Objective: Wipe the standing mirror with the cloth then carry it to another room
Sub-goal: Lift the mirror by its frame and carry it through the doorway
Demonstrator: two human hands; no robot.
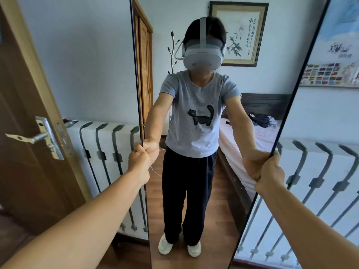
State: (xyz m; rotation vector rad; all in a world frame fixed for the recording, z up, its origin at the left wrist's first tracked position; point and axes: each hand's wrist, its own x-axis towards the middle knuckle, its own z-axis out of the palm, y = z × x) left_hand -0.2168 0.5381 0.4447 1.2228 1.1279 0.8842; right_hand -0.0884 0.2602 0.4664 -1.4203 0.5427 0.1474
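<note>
1. Pale blue walls close in a narrow space, with a white ribbed radiator (108, 152) behind, on both sides of the glass, and a brown wooden door with a metal lever handle (29, 137) open at the left.
2. Straight ahead stands the tall rectangular standing mirror with a thin black frame (136, 74), filling the middle of the view; its glass reflects the person, a bed and a framed ink painting.
3. The left hand (138, 163) has its grip closed round the mirror's left edge, fingers curled over the frame; a thin loose thread hangs by it.
4. The right hand (271, 169) grips the right edge at about the same height, fingers wrapped behind the frame.
5. No cloth is visible, so I judge the wiping finished and the carrying under way or about to start.
6. The mirror's long axis runs vertically, nearly upright, with the glass facing the person; top and bottom ends lie outside the view, so whether it rests on the floor cannot be told.
7. Handling, as a judgement: the panel is stiff, fairly heavy for its thinness, fragile and smooth on the face, so the framed edges are the right place to hold, both sides at once, at mid height.
8. Its height likely calls for tilting to pass the doorway, keeping the corners off the door and radiator.
</note>
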